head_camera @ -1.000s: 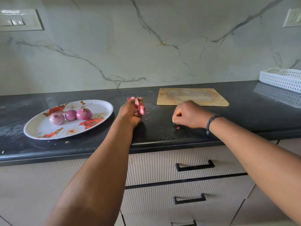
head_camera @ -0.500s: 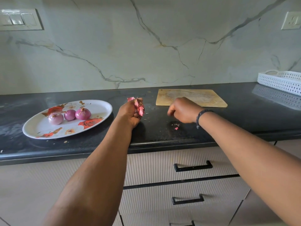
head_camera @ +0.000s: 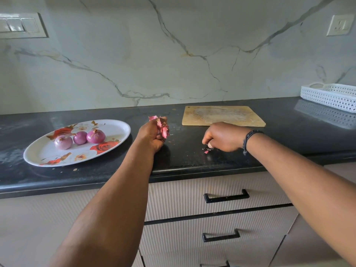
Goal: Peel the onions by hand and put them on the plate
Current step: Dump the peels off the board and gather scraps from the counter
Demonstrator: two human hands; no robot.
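Three peeled purple onions lie side by side on an oval white plate with red roses at the left of the black counter. My left hand rests on the counter just right of the plate, fist closed around a bunch of pink onion skins. My right hand is curled over the counter near its front edge, fingertips pinched just above small skin scraps. Whether a scrap is between the fingers cannot be seen.
A worn wooden cutting board lies behind my right hand near the wall. A white perforated basket stands at the far right. Tiny skin flakes dot the counter between my hands. Drawers with black handles are below.
My right hand slid left then came back right and down toward the scraps near the counter's front. My left hand stayed put, still holding the skins.
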